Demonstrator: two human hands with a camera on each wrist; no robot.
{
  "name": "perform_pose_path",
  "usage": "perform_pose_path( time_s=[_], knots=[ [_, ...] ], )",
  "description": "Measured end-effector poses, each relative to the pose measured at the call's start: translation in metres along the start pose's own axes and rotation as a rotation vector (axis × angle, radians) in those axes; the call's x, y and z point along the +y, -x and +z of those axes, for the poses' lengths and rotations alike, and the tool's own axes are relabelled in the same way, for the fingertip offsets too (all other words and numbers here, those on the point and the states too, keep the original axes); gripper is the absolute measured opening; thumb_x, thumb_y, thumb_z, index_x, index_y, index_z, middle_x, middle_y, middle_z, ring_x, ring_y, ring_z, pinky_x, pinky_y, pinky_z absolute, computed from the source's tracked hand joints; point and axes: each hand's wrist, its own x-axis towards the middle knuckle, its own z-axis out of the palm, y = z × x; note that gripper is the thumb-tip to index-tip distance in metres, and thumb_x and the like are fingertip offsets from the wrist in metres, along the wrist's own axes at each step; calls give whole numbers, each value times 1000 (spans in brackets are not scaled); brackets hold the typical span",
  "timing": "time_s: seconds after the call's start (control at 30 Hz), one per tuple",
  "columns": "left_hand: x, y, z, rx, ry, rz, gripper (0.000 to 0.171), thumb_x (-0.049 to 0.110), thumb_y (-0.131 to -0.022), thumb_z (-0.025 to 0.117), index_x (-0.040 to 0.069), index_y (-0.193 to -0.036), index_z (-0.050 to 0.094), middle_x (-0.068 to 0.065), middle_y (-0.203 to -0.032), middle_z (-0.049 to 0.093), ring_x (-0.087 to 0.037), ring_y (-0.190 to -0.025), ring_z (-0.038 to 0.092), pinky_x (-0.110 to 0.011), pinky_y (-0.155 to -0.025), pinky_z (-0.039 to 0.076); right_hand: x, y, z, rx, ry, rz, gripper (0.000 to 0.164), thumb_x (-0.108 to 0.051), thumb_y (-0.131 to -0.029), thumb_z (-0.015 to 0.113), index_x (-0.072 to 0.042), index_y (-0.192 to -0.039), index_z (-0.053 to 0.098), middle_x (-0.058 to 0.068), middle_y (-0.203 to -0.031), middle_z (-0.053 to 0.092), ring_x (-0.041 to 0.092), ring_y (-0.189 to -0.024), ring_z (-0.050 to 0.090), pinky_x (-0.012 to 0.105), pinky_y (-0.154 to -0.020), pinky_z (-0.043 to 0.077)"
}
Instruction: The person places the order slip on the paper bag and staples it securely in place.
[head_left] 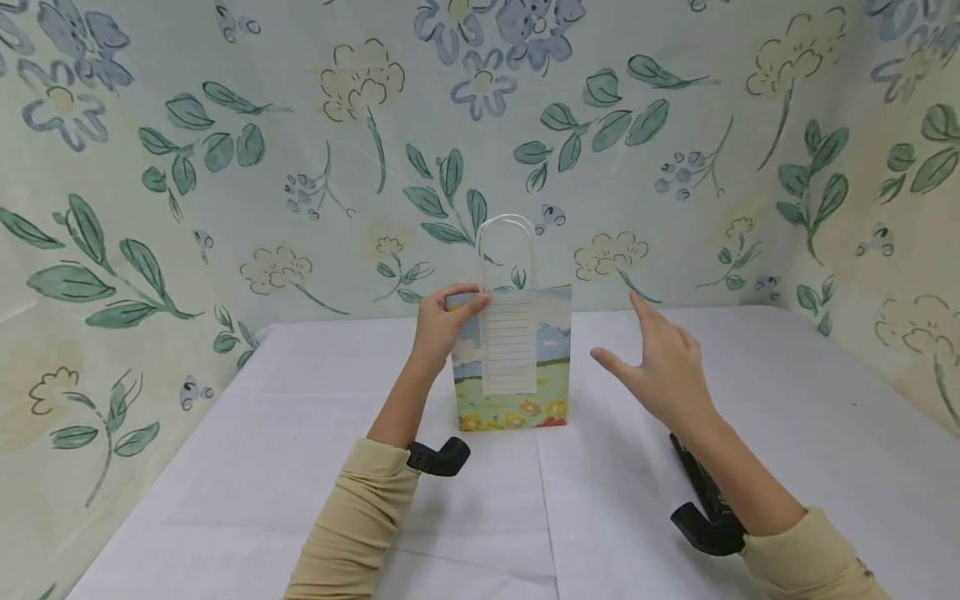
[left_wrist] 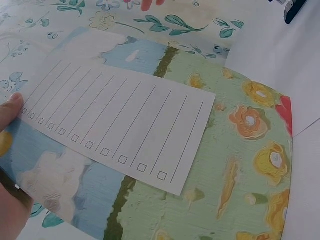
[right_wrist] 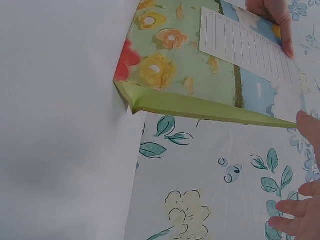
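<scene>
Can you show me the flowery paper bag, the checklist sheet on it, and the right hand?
Flowery paper bag [head_left: 508,410]: head view, on its front, below the sheet.
Checklist sheet [left_wrist: 119,126]: left wrist view, middle of its lined face.
Right hand [head_left: 669,367]: head view, back of the hand.

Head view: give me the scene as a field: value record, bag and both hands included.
item: meadow-print bag, upright on white-covered table
handle: white handle, standing up
front: lined sheet with checkboxes
left_hand: left hand grips bag's top edge, thumb at sheet's corner
right_hand: right hand open, beside bag, holding nothing
backdrop: floral cloth
</scene>
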Motion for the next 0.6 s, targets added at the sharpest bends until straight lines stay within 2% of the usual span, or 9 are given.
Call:
perform_pose_path(
  time_s=[0.13,0.6],
  knots=[
    [0,0,0,-1,1,-1,26,21,-79,70,7,-101,66,-8,-99,69,-11,-80,63,-25,-71,49,7,5,0,-13,28,0,90,-50,-82,59,-6,-145,14,24,-144,30,42,-129,29,63,-102,14],
    [-1,-1,1,7,4,-3,26,21,-79,71,7,-100,66,-2,-93,69,-11,-80,63,-26,-72,49,26,20,-2,-75,88,61,94,-52,-82,58,3,-143,13,32,-139,31,47,-126,31,66,-99,16]
  ],
)
